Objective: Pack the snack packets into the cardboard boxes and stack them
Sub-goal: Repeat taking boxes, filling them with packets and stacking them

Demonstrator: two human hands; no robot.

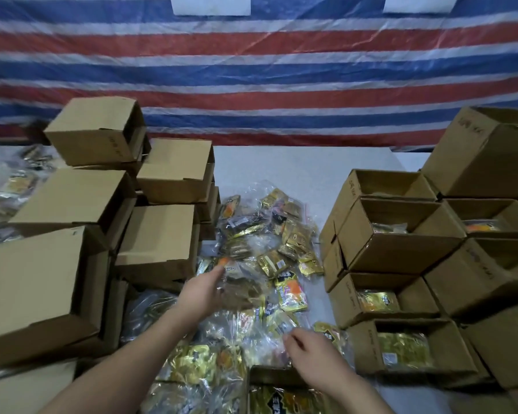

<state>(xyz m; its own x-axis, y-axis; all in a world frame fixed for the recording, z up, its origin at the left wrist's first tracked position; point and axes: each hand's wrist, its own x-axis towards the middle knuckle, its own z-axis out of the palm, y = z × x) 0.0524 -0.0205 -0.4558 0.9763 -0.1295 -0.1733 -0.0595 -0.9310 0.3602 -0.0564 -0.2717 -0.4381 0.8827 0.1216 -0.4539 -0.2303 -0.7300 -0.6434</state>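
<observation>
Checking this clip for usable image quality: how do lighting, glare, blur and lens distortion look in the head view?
Head view: dim, even lighting with weak shadows; glare off the foil and clear plastic of the snack packets hides their print; the left hand and right hand are slightly motion-blurred; wide-angle distortion bows the striped tarp and splays the cardboard boxes at the edges.

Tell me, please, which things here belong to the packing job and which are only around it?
Belong to the job:
- snack packets
- open boxes, some with packets inside
- closed boxes, stacked
- left hand, right hand

Only around:
- striped tarpaulin
- table
</observation>
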